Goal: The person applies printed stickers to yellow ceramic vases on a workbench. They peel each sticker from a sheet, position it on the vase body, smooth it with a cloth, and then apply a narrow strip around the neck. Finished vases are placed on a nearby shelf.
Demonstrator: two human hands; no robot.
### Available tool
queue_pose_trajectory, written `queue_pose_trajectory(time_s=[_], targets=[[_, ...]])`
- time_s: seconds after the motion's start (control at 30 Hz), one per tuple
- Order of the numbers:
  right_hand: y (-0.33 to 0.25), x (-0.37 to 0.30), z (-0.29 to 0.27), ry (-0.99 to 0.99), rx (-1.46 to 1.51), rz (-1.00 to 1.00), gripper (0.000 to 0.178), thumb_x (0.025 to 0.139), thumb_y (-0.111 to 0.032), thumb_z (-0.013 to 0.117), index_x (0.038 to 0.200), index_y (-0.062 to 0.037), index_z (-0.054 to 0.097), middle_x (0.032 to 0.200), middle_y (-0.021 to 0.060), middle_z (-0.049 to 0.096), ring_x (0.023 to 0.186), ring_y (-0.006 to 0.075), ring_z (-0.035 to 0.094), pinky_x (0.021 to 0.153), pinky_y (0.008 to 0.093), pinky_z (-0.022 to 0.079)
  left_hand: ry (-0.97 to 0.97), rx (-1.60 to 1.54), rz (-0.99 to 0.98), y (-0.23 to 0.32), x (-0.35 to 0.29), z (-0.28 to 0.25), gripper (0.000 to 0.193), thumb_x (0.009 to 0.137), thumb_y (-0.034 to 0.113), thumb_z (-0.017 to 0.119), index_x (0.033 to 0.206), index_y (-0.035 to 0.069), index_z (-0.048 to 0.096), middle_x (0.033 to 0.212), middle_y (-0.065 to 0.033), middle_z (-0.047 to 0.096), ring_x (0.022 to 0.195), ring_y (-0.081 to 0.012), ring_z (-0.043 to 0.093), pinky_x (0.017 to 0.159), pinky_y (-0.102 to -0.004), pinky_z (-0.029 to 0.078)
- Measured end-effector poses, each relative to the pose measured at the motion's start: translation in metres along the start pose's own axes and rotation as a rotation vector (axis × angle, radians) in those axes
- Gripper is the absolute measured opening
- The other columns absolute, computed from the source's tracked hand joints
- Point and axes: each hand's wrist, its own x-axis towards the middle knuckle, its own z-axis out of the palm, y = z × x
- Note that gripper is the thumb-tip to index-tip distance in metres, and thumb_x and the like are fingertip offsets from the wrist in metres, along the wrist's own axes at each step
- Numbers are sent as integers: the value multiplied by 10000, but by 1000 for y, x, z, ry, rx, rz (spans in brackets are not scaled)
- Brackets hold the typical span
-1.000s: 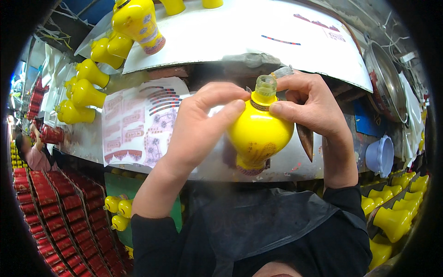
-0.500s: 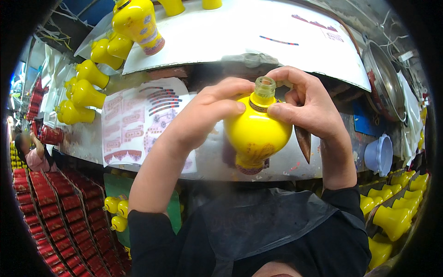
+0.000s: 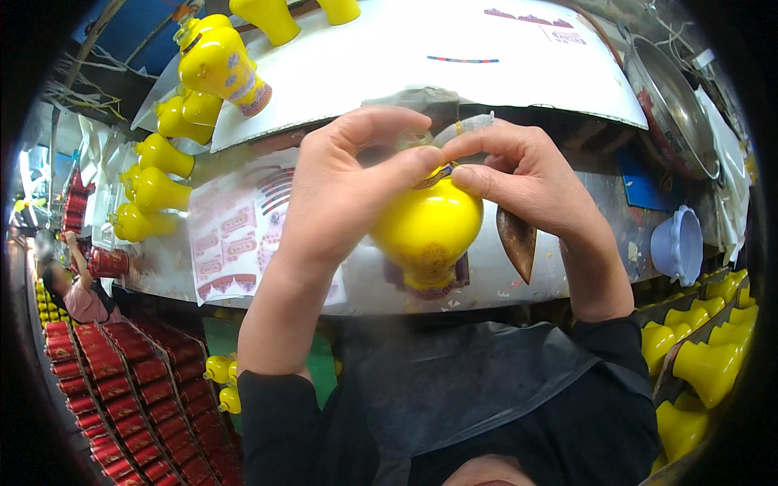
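Observation:
A glossy yellow glass bottle [image 3: 429, 227] stands tilted in front of me, with a patterned base and a dark ornamented band [image 3: 433, 176] around its neck. My left hand [image 3: 344, 178] is curled about the neck, thumb pressed near the band; it partly hides the clear glass mouth. Thumb and forefinger of my right hand [image 3: 535, 174] meet the band from the other side, close to my left thumb. Tucked in the right hand's lower fingers is a brown, pointed, blade-like tool [image 3: 517, 247], tip downward.
A decal sheet [image 3: 235, 231] lies left of the bottle. Behind, a white board [image 3: 373, 65] bears a loose decal strip [image 3: 462, 59] and a decorated bottle [image 3: 223, 69]. A lilac basin [image 3: 677, 247] and metal pan [image 3: 673, 105] sit right. Red boxes [image 3: 134, 389] and another person [image 3: 81, 296] are left.
The bottle and both hands sit farther left in view. My left fingers now cover more of the neck, and the right fingertips have come closer to the left thumb. The other person's arm is higher.

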Motion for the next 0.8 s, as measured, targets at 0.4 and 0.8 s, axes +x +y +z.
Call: queue_pose_trajectory(time_s=[0.4, 0.8], targets=[[-11, -21, 10, 237, -308, -298, 246, 883, -214, 803, 1076, -63, 781, 813, 57, 639, 574, 95, 490, 513, 230, 387, -96, 10, 152, 1, -15, -1, 371, 848, 63, 748, 1209, 29, 672, 1156, -69, 707, 1142, -156, 631, 1043, -332, 466], [-23, -28, 18, 415, -987, -590, 236, 790, -82, 801, 1015, -73, 728, 776, 113, 629, 606, 257, 644, 541, 338, 527, -25, 123, 202, -4, -20, 3, 382, 810, 43, 761, 1184, 33, 686, 1160, -54, 702, 1143, -160, 622, 1066, -332, 440]])
